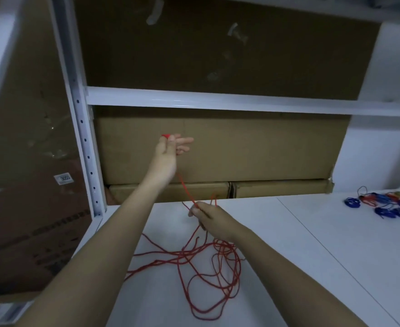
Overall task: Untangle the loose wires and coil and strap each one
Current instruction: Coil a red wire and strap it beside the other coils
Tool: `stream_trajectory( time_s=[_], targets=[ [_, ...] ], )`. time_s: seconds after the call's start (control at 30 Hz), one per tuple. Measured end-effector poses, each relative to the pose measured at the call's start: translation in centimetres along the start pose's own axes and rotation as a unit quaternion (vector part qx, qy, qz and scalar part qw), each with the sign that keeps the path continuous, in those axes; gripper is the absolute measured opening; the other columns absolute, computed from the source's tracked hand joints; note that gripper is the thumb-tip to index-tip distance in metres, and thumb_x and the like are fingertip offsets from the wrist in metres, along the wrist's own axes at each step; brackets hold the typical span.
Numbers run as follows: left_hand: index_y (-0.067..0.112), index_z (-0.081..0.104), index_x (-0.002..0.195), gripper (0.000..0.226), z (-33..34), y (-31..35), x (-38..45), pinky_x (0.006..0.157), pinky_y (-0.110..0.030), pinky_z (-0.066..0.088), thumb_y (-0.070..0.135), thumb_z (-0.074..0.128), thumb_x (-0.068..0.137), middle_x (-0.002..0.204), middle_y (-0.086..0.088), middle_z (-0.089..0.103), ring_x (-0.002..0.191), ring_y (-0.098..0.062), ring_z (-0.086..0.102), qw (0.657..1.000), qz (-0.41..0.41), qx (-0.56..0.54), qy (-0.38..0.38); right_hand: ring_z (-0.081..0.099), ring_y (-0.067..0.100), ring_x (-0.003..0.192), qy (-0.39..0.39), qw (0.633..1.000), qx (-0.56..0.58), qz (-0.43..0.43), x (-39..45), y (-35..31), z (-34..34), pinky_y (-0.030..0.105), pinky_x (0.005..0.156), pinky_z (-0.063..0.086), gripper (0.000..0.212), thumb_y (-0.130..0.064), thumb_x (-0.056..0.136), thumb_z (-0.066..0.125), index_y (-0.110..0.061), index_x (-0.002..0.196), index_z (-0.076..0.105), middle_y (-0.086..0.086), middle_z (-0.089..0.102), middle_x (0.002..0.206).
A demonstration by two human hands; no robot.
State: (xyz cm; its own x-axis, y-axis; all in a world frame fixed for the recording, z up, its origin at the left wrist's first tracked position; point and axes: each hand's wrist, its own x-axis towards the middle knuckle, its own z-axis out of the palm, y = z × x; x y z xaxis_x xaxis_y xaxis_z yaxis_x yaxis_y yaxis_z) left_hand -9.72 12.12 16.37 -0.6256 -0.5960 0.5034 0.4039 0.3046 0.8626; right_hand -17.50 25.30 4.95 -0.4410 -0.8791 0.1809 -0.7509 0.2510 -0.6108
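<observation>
— What lies closest?

— A loose tangle of red wire [208, 267] spread in overlapping loops on the white counter [312, 267], between the two forearms and partly under the right one.

— And the right hand?

— The right hand [208, 217] hovers just above the counter, past the tangle. Its thumb and fingers are curled and pinch a strand of the red wire; a few short loops stick up beyond the knuckles.

— Where does the strand go from there?

— It rises up and to the left, taut, to the left hand [170, 149], which is held higher, in front of the shelving. The thumb and forefinger there pinch the wire's red end, which pokes out above them. The remaining fingers are stretched out, pointing right.

— Anything else on the counter?

— Far to the right, well apart from the hands, lies a cluster of small coiled wires [387, 205], mostly blue, some red. I cannot tell whether they are strapped.

— And behind?

— Brown cardboard boxes [241, 149]: a long one standing on two flatter ones at the back of the counter. Above them runs a white shelf beam [217, 101], carried by a perforated white upright [85, 147] on the left. More cardboard fills the space above the beam, and a dark carton with a small white label [62, 178] stands left of the upright.
</observation>
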Motion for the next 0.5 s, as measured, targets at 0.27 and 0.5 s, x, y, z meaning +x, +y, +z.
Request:
stream_trajectory(
  time_s=[0.27, 0.5],
  targets=[
    [0.010, 0.049, 0.095, 0.027, -3.4, -5.3, 0.1, 0.067, -0.034, 0.036, 0.027, 0.031, 0.104, 0.087, -0.010, 0.056, 0.086, -0.032, 0.056, 0.836, 0.043, 0.515, -0.184, 0.051, 0.009, 0.075, 0.211, 0.977, 0.003, 0.009, 0.9, 0.1, -5.4, 0.017, 0.063, 0.036, 0.023, -0.020, 0.102, 0.041, -0.011, 0.110, 0.061, -0.017, 0.053, 0.079],
    [0.015, 0.057, 0.061, 0.063, -0.9, -2.2, -0.1, 0.053, -0.016, 0.039, 0.040, 0.018, 0.103, 0.039, 0.007, 0.044, 0.046, -0.008, 0.046, 0.953, -0.052, 0.041, -0.294, 0.054, 0.018, 0.076, 0.377, 0.921, 0.091, -0.037, 6.5, -2.6, -11.9, 0.030, 0.070, 0.041, 0.015, -0.032, 0.090, 0.064, -0.020, 0.082, 0.067, 0.006, 0.061, 0.081]
  ],
)
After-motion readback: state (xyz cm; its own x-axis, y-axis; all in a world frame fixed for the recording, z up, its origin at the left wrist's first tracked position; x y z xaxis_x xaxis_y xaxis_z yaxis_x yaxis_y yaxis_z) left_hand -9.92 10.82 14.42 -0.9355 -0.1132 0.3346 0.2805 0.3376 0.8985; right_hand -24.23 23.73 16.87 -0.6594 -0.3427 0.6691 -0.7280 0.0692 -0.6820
